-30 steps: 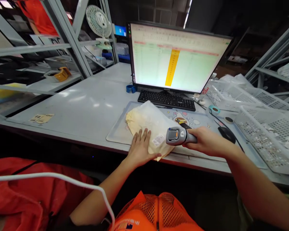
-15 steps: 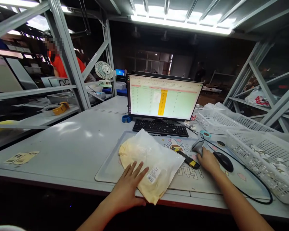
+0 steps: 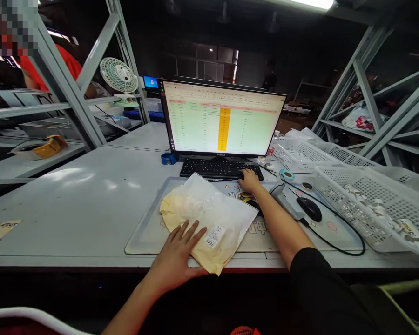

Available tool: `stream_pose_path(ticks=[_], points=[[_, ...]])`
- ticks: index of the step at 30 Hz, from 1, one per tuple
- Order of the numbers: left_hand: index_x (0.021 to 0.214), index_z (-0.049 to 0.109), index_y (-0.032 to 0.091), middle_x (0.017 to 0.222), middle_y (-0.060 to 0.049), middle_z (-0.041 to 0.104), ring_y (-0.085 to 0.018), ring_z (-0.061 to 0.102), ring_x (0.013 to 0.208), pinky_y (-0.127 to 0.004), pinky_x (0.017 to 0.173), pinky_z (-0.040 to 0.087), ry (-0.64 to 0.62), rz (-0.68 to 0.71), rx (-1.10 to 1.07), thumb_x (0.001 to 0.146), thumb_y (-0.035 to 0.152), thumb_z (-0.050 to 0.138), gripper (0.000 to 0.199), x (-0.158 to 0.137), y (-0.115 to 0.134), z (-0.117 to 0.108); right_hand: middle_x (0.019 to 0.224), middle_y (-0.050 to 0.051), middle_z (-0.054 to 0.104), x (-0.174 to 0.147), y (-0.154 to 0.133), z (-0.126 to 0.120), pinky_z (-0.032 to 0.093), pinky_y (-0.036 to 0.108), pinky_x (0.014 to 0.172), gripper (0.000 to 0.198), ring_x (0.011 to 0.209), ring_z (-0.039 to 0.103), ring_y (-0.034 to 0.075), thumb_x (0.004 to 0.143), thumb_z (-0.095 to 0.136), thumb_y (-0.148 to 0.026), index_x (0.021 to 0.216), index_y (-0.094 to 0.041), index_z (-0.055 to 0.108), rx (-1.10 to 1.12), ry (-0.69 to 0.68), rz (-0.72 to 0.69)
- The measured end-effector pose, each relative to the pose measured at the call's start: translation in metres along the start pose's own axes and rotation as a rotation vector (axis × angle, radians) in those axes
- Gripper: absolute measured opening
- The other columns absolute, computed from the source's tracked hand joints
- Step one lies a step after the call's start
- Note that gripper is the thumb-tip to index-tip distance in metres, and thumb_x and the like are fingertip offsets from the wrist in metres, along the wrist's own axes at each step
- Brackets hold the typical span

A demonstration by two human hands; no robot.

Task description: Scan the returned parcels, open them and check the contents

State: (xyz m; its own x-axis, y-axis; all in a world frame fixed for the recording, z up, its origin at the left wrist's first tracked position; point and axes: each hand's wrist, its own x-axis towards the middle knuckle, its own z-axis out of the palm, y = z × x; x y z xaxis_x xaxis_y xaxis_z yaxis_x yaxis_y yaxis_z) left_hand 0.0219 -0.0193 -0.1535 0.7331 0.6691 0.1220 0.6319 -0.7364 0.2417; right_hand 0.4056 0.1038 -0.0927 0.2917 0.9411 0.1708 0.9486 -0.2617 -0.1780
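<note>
Metal shelving (image 3: 77,111) flanks a pale table (image 3: 73,214), on which the keyboard (image 3: 212,168) serves as reference for position. Directly behind it stands a lit monitor (image 3: 195,125) showing a spreadsheet. In front of it, on a printed mat (image 3: 145,239), lies a pale plastic bag (image 3: 204,202), its far corner close to the keys, its near tip at the table's edge, its label (image 3: 215,236) facing up. The left hand (image 3: 178,249), fingers spread wide, rests on the bag's near left part, grasping nothing. The right hand (image 3: 250,180), fingers slightly bent and holding nothing visible, reaches the keyboard's right end; whether a key is pressed cannot be told. To the keyboard's right and nearer lie a scanner (image 3: 288,204) and a mouse (image 3: 309,209). For good keying, the left palm should stay light and flat, leaving the label unwrinkled; the right forearm should clear the scanner.
</note>
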Motion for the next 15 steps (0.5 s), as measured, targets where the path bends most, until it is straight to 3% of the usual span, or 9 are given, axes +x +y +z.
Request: stream_pose_path(ticks=[2, 4, 8, 11, 15], points=[[0.166, 0.034, 0.038, 0.175, -0.003, 0.024, -0.040, 0.022, 0.162, -0.064, 0.128, 0.029, 0.016, 0.007, -0.007, 0.083, 0.075, 0.074, 0.100, 0.000, 0.000, 0.000, 0.171, 0.016, 0.034, 0.006, -0.003, 0.008, 0.029, 0.051, 0.125, 0.059, 0.158, 0.026, 0.033, 0.103, 0.046, -0.029, 0.160, -0.015, 0.044, 0.001, 0.040, 0.016], [0.166, 0.036, 0.038, 0.175, -0.003, 0.025, -0.041, 0.023, 0.161, -0.064, 0.128, 0.030, 0.030, 0.004, -0.012, 0.084, 0.076, 0.072, 0.097, 0.000, 0.000, 0.000, 0.175, 0.013, 0.028, 0.008, -0.004, 0.012, 0.023, 0.053, 0.128, 0.054, 0.162, 0.018, 0.032, 0.104, 0.045, -0.029, 0.156, -0.016, 0.051, 0.003, 0.035, 0.003], [0.165, 0.038, 0.039, 0.175, -0.003, 0.026, -0.041, 0.022, 0.161, -0.066, 0.128, 0.030, 0.017, -0.018, -0.028, 0.083, 0.081, 0.069, 0.097, 0.001, 0.003, -0.002, 0.175, 0.012, 0.029, 0.010, -0.007, 0.011, 0.023, 0.057, 0.127, 0.043, 0.162, 0.018, 0.035, 0.104, 0.047, -0.033, 0.135, -0.017, 0.071, 0.015, -0.031, -0.016], [0.165, 0.038, 0.040, 0.175, -0.002, 0.025, -0.040, 0.021, 0.162, -0.065, 0.130, 0.027, -0.005, -0.038, -0.046, 0.083, 0.081, 0.070, 0.097, 0.001, 0.005, -0.004, 0.175, 0.014, 0.029, 0.012, -0.014, 0.001, 0.023, 0.058, 0.127, 0.045, 0.162, 0.018, 0.036, 0.106, 0.045, -0.036, 0.135, -0.015, 0.072, 0.035, -0.040, -0.020], [0.164, 0.039, 0.040, 0.175, -0.002, 0.027, -0.039, 0.020, 0.162, -0.064, 0.130, 0.026, 0.006, -0.045, -0.063, 0.081, 0.079, 0.072, 0.097, 0.001, 0.006, -0.005, 0.168, 0.017, 0.041, 0.007, -0.033, -0.018, 0.025, 0.052, 0.128, 0.046, 0.159, 0.028, 0.034, 0.105, 0.050, -0.037, 0.140, -0.015, 0.069, 0.079, -0.042, -0.069]])
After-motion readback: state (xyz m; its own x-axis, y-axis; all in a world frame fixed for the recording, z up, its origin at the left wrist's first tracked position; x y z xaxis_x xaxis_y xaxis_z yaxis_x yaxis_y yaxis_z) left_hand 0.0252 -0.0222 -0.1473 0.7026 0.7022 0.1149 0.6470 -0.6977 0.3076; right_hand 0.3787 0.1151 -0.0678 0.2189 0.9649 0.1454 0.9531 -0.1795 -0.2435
